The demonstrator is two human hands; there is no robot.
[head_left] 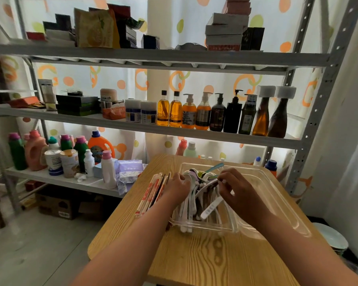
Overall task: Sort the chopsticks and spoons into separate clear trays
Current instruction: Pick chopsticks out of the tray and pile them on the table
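The orange pump bottle bears a large 姜 on its label; the two amber bottles each show an 8; other print is unreadable.

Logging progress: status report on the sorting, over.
Left hand grips white spoons. Right hand pinches a spoon in clear tray. Wrapped chopsticks outside, left of it.
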